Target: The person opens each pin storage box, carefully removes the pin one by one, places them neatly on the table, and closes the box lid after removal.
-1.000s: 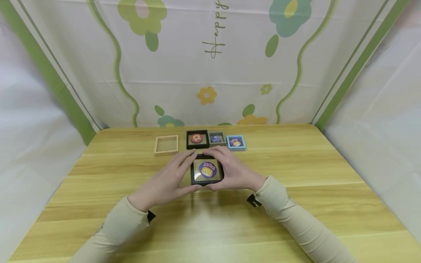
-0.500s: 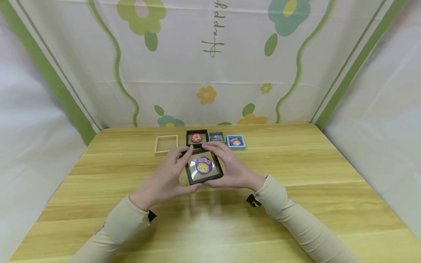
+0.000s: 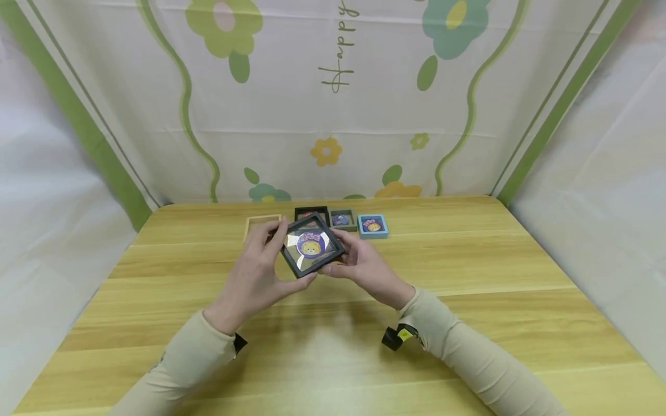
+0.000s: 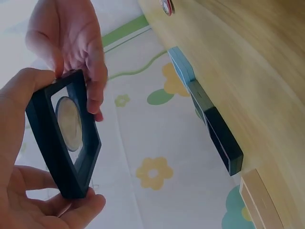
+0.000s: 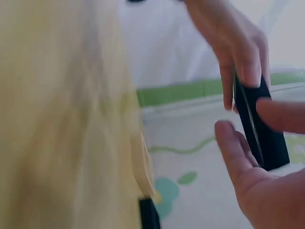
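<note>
A square black display frame (image 3: 290, 260) with a clear window is held tilted above the table. Inside it shows a round purple badge (image 3: 311, 245) with a yellow bear face. My left hand (image 3: 250, 274) grips it at the left, fingers over the far edge and thumb at the near corner. At the other side my right hand (image 3: 373, 273) holds the right corner, thumb on the near edge and fingers partly hidden behind. From the left wrist view the frame (image 4: 53, 150) appears at a slant, its badge (image 4: 69, 124) seen through the window.
Along the table's back stand a pale wooden frame (image 3: 262, 219), a black frame (image 3: 312, 209) with a red badge, a grey-green frame (image 3: 351, 226) and a light blue frame (image 3: 373, 234). A small red-rimmed disc (image 4: 166, 6) lies on the table. A flowered cloth (image 3: 328, 110) hangs behind.
The held frame has moved up and left and turned to a diamond slant. My right hand has shifted its hold to the right corner, its fingers partly behind the frame.
</note>
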A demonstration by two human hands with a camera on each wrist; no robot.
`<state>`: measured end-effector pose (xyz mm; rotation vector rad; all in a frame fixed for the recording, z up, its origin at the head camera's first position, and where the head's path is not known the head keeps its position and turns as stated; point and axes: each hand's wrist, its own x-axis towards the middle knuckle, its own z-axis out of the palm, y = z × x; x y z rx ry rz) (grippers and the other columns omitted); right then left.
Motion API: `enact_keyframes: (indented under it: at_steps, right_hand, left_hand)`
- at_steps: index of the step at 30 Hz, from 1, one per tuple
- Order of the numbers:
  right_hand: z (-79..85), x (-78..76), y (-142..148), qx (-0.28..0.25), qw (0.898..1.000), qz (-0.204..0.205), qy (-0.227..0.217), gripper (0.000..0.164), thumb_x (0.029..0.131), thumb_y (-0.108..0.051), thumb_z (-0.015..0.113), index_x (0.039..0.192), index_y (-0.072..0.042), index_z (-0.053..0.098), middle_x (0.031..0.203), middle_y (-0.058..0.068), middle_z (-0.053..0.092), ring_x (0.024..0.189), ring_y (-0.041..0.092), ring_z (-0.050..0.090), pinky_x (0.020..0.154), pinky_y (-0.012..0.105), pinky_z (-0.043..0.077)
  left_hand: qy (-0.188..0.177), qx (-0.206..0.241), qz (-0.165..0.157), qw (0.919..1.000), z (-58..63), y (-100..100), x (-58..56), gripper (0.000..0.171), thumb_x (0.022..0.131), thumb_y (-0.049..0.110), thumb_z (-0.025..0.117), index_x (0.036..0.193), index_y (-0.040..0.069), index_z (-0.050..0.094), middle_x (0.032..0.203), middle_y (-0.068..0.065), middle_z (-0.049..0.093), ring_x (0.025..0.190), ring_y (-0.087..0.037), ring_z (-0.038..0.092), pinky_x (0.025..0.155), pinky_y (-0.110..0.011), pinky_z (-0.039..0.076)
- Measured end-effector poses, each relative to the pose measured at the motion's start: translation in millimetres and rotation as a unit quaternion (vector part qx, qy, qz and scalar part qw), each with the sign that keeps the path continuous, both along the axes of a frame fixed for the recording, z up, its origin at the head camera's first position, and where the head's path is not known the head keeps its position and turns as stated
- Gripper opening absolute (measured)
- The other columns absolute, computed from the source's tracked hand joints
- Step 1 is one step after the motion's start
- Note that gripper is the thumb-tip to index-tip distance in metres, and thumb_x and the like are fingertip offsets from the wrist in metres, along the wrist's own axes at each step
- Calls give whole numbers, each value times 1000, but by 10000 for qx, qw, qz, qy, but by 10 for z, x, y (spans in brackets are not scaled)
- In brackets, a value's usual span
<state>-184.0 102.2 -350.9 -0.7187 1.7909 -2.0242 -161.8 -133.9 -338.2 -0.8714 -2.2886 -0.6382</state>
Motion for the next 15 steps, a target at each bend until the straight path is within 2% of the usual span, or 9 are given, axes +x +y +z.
enact_keyframes:
  at_steps: [3, 6, 9, 15]
  right_hand:
    - [-13, 28, -27, -650, 9948, 155, -769, 71, 89, 14, 60, 151, 0, 28, 135, 26, 50, 119, 37, 55, 97, 41, 47]
    - [-27, 41, -44, -1167, 9845, 210, -1295, 71, 87, 20, 54, 150, -1, 29, 134, 29, 50, 114, 36, 59, 97, 43, 47]
    - [-29, 51, -53, -1386, 9790, 191, -1484, 72, 86, 22, 52, 150, -2, 29, 135, 30, 50, 110, 33, 62, 95, 44, 48]
    - [-34, 68, -65, -1409, 9792, 112, -1458, 71, 86, 21, 52, 149, -1, 30, 137, 29, 49, 112, 33, 61, 96, 43, 47]
  left_hand:
    - [28, -67, 54, 10000, -18, 13, 6, 106, 64, 42, 90, 144, -9, 42, 132, -24, 45, 118, -34, 45, 93, -43, 48]
    - [-1, -131, 114, 9998, -31, 28, 16, 105, 64, 42, 90, 143, -9, 42, 132, -24, 44, 118, -35, 45, 92, -43, 48]
    - [-26, -138, 153, 9998, -39, 36, 18, 103, 65, 42, 90, 142, -8, 44, 131, -24, 44, 117, -35, 45, 91, -43, 49]
    - [-39, -108, 136, 9998, -49, 46, 14, 103, 65, 41, 90, 143, -7, 43, 131, -24, 43, 118, -36, 44, 90, -45, 49]
